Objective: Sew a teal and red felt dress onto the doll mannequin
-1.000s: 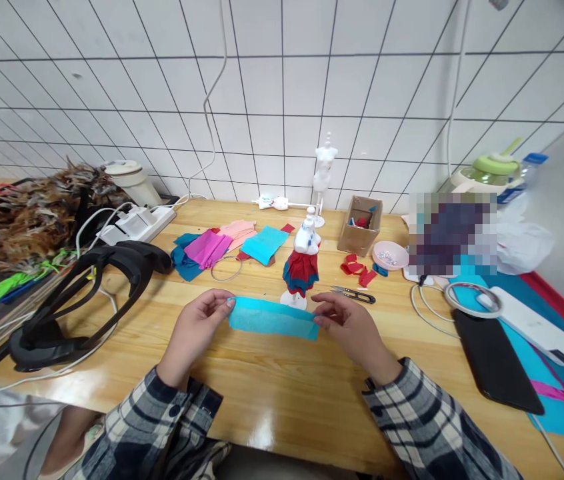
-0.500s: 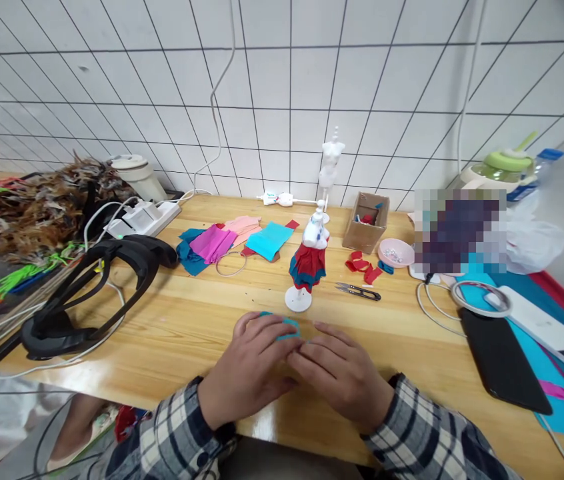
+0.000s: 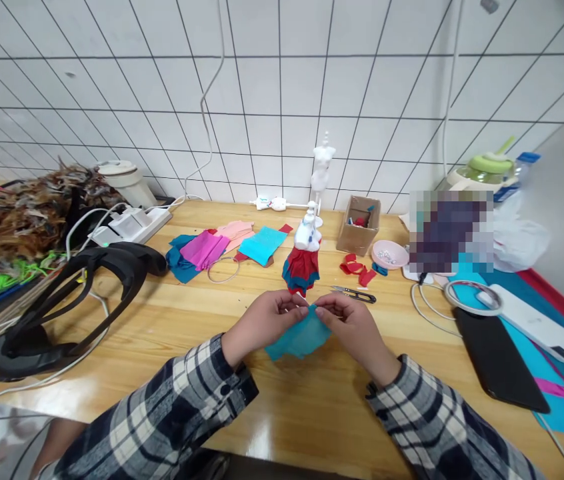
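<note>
My left hand and my right hand meet above the wooden table, both pinching the top edge of a folded teal cloth piece that hangs between them. Just behind my hands stands a small white mannequin dressed in a red and teal skirt. Small thread snips lie to the right of it.
Cloth pieces in teal, magenta and pink lie at the back centre. A second bare white mannequin, a cardboard box and a pink dish stand behind. A black headset lies left; a black tablet right.
A second ago the teal strip was stretched flat between my hands. My hands then came together over it on the table, and now they hold it lifted and folded.
</note>
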The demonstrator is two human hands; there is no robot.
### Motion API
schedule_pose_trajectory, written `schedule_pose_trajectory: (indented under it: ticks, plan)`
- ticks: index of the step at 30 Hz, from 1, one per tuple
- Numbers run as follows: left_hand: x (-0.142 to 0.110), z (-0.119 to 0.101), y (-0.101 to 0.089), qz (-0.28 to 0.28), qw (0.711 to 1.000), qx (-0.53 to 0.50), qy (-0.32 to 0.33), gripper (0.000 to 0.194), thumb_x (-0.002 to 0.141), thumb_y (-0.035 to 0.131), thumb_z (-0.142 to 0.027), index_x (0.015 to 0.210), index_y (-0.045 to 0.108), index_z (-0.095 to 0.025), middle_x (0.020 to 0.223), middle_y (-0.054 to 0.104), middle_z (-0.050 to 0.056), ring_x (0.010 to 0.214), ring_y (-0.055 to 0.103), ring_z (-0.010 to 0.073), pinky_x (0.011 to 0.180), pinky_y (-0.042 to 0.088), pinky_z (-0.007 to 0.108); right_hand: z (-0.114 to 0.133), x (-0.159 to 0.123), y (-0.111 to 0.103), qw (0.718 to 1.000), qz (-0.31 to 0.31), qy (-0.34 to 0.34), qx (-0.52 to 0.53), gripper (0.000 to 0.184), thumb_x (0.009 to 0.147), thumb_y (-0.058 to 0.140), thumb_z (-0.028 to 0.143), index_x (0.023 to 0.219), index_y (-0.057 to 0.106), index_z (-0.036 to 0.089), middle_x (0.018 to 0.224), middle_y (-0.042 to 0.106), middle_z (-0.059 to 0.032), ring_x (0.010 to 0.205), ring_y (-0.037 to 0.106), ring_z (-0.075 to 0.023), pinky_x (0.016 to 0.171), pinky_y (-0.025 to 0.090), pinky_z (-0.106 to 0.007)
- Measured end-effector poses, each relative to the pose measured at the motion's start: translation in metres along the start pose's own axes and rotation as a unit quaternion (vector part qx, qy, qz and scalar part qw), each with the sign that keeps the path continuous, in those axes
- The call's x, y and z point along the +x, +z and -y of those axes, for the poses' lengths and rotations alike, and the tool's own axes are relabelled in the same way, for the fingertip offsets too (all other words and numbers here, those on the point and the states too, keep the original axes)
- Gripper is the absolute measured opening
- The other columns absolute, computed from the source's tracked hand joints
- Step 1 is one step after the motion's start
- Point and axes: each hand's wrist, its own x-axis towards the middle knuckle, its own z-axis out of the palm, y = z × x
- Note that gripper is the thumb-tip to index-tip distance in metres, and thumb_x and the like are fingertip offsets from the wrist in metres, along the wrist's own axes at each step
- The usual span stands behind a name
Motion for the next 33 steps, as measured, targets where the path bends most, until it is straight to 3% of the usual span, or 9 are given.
schedule_pose_trajectory:
  ticks: [5,11,16,24,28,33]
  plan:
    - [0.005,0.019,0.007,0.039,0.999,-0.005,-0.006,0.029,0.08,0.063,-0.04,0.089,0.068,-0.013,0.076,0.064,0.003,0.068,0.055,0.0138,0.061,0.042,0.024,-0.013,-0.004,0.0,0.999,0.003,0.017,-0.027,0.015,0.081,0.063,0.032,0.089,0.07,0.021,0.084,0.071,-0.0045,0.073,0.062,-0.0166,0.061,0.05,-0.027]
    - [0.002,0.024,0.003,0.013,1.0,-0.005,-0.006,0.03,0.084,0.058,-0.043,0.085,0.068,-0.014,0.075,0.064,0.002,0.068,0.055,0.014,0.061,0.043,0.024,-0.01,-0.007,0.001,0.996,-0.014,-0.008,-0.085,0.018,0.08,0.063,0.03,0.094,0.071,0.02,0.082,0.07,-0.0042,0.073,0.062,-0.0165,0.056,0.052,-0.024]
    - [0.0,0.023,0.004,0.004,1.0,0.0,-0.008,0.029,0.083,0.059,-0.041,0.085,0.069,-0.014,0.074,0.066,0.002,0.067,0.056,0.0142,0.06,0.043,0.024,-0.009,-0.009,0.004,0.993,-0.034,-0.028,-0.107,0.014,0.082,0.062,0.028,0.088,0.071,0.02,0.08,0.072,-0.004,0.07,0.064,-0.0165,0.054,0.052,-0.024]
    - [0.002,0.028,0.004,-0.042,0.998,-0.021,-0.035,0.03,0.076,0.065,-0.041,0.082,0.072,-0.013,0.068,0.066,0.003,0.061,0.056,0.0146,0.057,0.043,0.026,-0.006,-0.014,0.007,0.972,-0.072,-0.101,-0.198,0.014,0.084,0.059,0.023,0.091,0.071,0.022,0.082,0.072,-0.0027,0.067,0.065,-0.0153,0.055,0.053,-0.025]
    - [0.002,0.029,0.003,-0.009,0.995,-0.08,-0.054,0.036,0.076,0.065,-0.048,0.08,0.07,-0.013,0.062,0.06,0.0,0.056,0.051,0.0121,0.053,0.039,0.024,-0.005,-0.016,0.006,0.946,-0.067,-0.185,-0.257,0.014,0.087,0.056,0.021,0.092,0.07,0.022,0.084,0.071,-0.0029,0.073,0.064,-0.0161,0.063,0.053,-0.027]
    - [0.001,0.024,0.003,0.021,0.991,-0.128,-0.042,0.043,0.077,0.064,-0.056,0.079,0.069,-0.013,0.071,0.064,0.004,0.067,0.058,0.0156,0.063,0.047,0.027,-0.005,-0.018,0.004,0.905,-0.065,-0.267,-0.325,0.017,0.09,0.053,0.019,0.096,0.069,0.02,0.085,0.071,-0.0047,0.078,0.065,-0.0171,0.072,0.052,-0.03]
